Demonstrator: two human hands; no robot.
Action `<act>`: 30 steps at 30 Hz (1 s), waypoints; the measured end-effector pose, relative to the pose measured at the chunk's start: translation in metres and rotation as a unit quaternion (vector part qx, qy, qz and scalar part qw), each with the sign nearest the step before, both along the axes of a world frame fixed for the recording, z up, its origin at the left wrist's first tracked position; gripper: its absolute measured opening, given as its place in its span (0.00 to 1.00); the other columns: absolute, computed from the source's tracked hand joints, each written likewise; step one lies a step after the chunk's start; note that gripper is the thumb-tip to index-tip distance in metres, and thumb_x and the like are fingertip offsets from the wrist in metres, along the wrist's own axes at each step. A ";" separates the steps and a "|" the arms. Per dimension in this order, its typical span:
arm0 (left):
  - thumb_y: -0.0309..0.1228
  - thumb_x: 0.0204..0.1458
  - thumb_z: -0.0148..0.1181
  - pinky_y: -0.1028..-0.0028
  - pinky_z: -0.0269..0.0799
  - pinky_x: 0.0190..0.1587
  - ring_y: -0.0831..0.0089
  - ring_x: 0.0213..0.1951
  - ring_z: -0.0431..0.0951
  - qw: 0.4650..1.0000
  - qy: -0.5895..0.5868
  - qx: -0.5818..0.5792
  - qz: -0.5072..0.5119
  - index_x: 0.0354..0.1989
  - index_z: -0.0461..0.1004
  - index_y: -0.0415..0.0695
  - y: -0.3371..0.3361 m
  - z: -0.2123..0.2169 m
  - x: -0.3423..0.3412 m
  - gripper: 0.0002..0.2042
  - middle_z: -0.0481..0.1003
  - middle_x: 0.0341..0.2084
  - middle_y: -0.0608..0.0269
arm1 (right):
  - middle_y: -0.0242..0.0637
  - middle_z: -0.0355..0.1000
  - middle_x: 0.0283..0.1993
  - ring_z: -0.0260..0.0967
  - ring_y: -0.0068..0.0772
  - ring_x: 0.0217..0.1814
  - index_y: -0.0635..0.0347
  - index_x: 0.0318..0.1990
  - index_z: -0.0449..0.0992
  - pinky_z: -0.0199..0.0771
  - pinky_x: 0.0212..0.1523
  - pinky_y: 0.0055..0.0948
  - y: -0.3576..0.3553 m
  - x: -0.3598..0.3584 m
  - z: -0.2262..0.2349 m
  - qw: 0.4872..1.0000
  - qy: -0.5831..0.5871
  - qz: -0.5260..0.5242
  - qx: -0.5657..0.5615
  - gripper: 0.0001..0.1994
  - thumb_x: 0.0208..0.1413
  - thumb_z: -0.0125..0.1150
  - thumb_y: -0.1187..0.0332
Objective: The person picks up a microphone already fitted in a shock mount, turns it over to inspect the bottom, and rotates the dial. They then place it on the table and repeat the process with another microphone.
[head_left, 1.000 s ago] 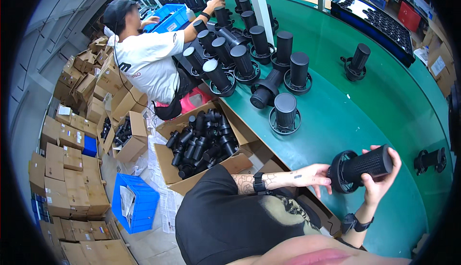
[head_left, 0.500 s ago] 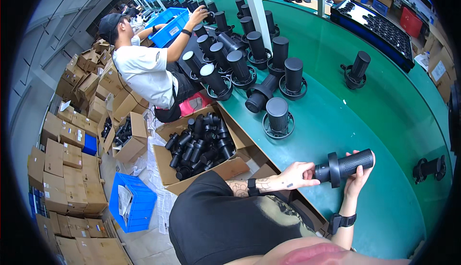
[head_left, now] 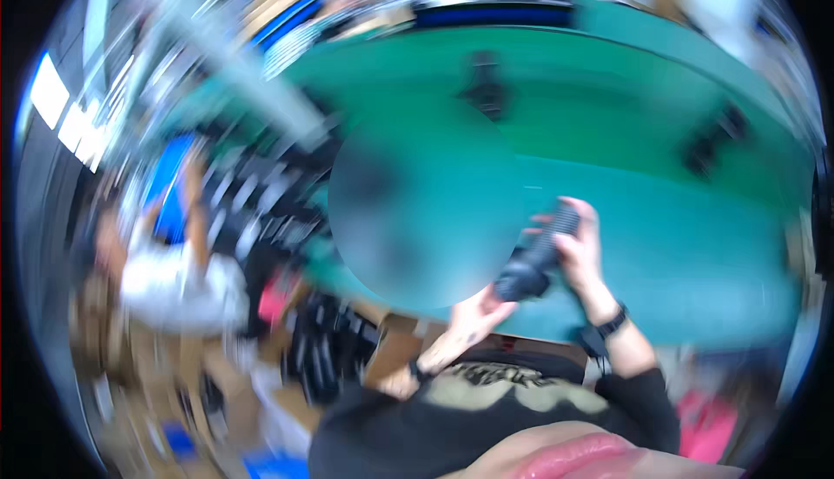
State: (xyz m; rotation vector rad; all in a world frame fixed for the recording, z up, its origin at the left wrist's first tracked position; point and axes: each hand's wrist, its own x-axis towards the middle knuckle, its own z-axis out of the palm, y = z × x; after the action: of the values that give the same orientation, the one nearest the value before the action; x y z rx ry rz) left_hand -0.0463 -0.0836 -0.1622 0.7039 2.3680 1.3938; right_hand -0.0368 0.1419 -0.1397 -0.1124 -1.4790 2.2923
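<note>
A black cylindrical unit (head_left: 532,264) with a ribbed body and a wider lower end is held at a slant above the green table, near its front edge. My right hand (head_left: 584,249) wraps the upper ribbed part, thumb on the near side. At the lower end are the fingers of my left hand (head_left: 476,316), closed against it. Motion blur smears the finer detail of both hands and the unit.
The green table (head_left: 678,244) carries a black unit (head_left: 485,86) at the back and another (head_left: 716,140) at the far right. Several more crowd the left, by a grey post (head_left: 252,71). A co-worker (head_left: 178,279) handles a blue bin (head_left: 172,185). A carton of black units (head_left: 326,349) stands below.
The view has swung to the right and blurred. The unit has turned from nearly level to steeply slanted, still in both hands. My right hand has moved to its near upper side.
</note>
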 end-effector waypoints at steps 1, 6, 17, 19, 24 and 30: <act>0.41 0.46 0.67 0.73 0.71 0.26 0.76 0.23 0.74 0.996 -0.083 0.004 0.021 0.33 0.73 0.38 0.002 0.001 -0.001 0.18 0.75 0.20 0.63 | 0.48 0.60 0.53 0.71 0.51 0.49 0.53 0.60 0.55 0.76 0.48 0.48 0.001 -0.003 -0.001 0.999 0.048 -0.010 0.018 0.32 0.47 0.64 0.64; 0.30 0.54 0.58 0.83 0.64 0.19 0.81 0.20 0.73 0.989 -0.140 0.044 0.004 0.41 0.72 0.38 0.013 0.017 -0.006 0.10 0.76 0.23 0.63 | 0.39 0.62 0.53 0.67 0.32 0.53 0.52 0.60 0.57 0.68 0.54 0.35 0.011 0.001 0.006 0.994 0.065 0.057 -0.065 0.32 0.48 0.66 0.68; 0.28 0.52 0.60 0.83 0.63 0.15 0.81 0.20 0.74 0.981 -0.116 0.153 0.007 0.44 0.69 0.36 0.005 -0.019 -0.019 0.13 0.74 0.21 0.64 | 0.36 0.60 0.55 0.63 0.29 0.57 0.43 0.63 0.52 0.71 0.48 0.27 0.019 0.008 0.005 0.989 0.052 0.125 -0.060 0.34 0.49 0.61 0.60; 0.30 0.53 0.59 0.83 0.63 0.12 0.79 0.20 0.74 0.982 -0.098 0.164 0.005 0.48 0.68 0.36 0.006 -0.016 -0.022 0.16 0.75 0.23 0.62 | 0.36 0.60 0.56 0.63 0.28 0.57 0.42 0.64 0.52 0.71 0.48 0.27 0.016 0.010 0.007 0.986 0.047 0.139 -0.085 0.35 0.48 0.61 0.61; 0.25 0.50 0.62 0.82 0.65 0.17 0.82 0.22 0.73 0.977 -0.170 0.110 0.064 0.46 0.69 0.37 0.009 0.008 -0.007 0.15 0.73 0.21 0.66 | 0.37 0.62 0.56 0.65 0.35 0.54 0.49 0.63 0.54 0.69 0.53 0.34 0.021 0.008 0.009 0.998 0.006 0.024 0.055 0.37 0.44 0.66 0.67; 0.40 0.43 0.71 0.75 0.68 0.26 0.80 0.24 0.72 0.994 -0.073 0.083 0.020 0.45 0.72 0.38 0.006 0.007 -0.004 0.24 0.75 0.24 0.64 | 0.55 0.60 0.61 0.58 0.60 0.63 0.52 0.68 0.47 0.63 0.61 0.52 0.020 0.010 0.001 0.989 0.026 0.115 -0.086 0.39 0.48 0.60 0.66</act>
State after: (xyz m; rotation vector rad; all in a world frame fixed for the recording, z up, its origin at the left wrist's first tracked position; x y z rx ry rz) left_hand -0.0507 -0.0774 -0.1547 0.5767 2.1851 1.6155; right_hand -0.0270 0.1616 -0.1383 0.0720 -1.3277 2.5835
